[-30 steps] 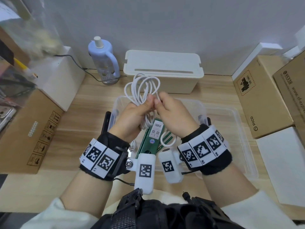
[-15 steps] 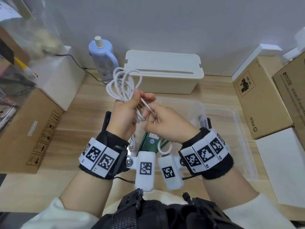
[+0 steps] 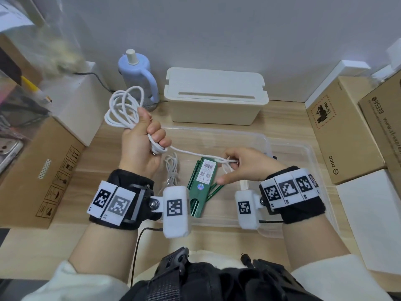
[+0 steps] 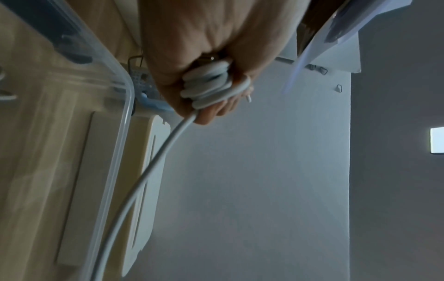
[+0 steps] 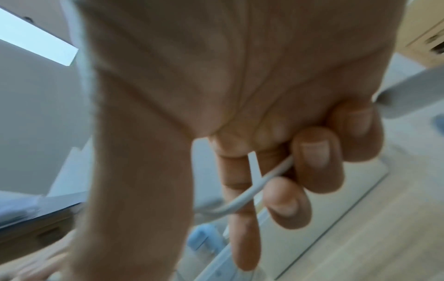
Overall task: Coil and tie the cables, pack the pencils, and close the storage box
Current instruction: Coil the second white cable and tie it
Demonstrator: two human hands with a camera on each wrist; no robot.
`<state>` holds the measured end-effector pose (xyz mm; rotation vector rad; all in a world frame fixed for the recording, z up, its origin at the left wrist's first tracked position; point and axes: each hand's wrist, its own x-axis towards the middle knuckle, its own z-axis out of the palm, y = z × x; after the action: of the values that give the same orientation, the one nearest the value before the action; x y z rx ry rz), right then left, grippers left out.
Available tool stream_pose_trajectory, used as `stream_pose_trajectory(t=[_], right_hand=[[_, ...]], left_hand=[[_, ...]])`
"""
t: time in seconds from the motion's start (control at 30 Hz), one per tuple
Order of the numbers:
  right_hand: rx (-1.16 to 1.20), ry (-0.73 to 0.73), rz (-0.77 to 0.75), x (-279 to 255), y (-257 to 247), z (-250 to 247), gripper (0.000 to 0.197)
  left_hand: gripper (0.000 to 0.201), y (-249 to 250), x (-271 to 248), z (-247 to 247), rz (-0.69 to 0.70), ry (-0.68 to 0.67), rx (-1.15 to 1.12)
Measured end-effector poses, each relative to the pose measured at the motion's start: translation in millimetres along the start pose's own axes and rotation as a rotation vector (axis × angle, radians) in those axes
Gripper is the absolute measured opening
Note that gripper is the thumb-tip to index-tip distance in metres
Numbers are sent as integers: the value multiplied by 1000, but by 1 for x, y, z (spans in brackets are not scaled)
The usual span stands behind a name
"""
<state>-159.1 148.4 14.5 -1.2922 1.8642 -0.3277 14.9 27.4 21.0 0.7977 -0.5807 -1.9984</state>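
Head view: above the clear box (image 3: 269, 146), the left hand (image 3: 141, 146) grips the coiled white cable (image 3: 124, 109); the right hand (image 3: 245, 168) pinches its free end, drawn taut. Tying step, probably; next, wind that end round the coil.

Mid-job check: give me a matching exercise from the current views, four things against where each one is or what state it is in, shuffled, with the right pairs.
Things:
1. white cable coil
2. green pencil box
3. cream box
4. cable tail

Places or states:
A. lying in the clear bin
B. pinched by the right hand
C. gripped by the left hand
D. by the wall, lid on

Pairs: 1-C, 2-A, 3-D, 4-B
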Motion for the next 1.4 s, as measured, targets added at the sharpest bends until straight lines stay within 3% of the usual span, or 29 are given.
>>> stream_pose_trajectory(t=[0.3, 0.47, 0.6, 0.7, 0.77, 0.93, 1.0, 1.03, 1.1, 1.23, 1.3, 1.4], right_hand=[[154, 154, 41, 14, 32, 1, 31], [451, 332, -2, 23, 41, 4, 22], [282, 386, 47, 31, 29, 5, 15], [196, 434, 19, 28, 13, 7, 25], [251, 326, -87, 24, -7, 11, 38], [401, -119, -299, 28, -36, 34, 56], [541, -188, -266, 30, -33, 34, 48], [543, -189, -245, 29, -30, 32, 33], [429, -115, -186, 27, -23, 26, 6], [202, 63, -156, 18, -12, 8, 10], [179, 119, -221, 12, -17, -1, 4], [148, 259, -358, 5, -29, -11, 11]], left_hand=[[33, 9, 11, -16, 78, 104, 26], [35, 15, 16, -25, 91, 167, 13], [37, 1, 11, -19, 43, 156, 32], [38, -10, 6, -9, 3, 129, 10], [37, -18, 4, -2, -24, 92, -22], [31, -30, -1, 12, -51, -39, -98], [31, -25, -2, 11, -34, -60, -106], [31, -22, -1, 9, -22, -64, -103], [32, -16, 2, 3, -11, -60, -56], [30, -11, 5, -12, -100, -81, 199], [27, -13, 6, -16, -194, -123, 351], [25, -22, 2, -13, -320, -286, 483]])
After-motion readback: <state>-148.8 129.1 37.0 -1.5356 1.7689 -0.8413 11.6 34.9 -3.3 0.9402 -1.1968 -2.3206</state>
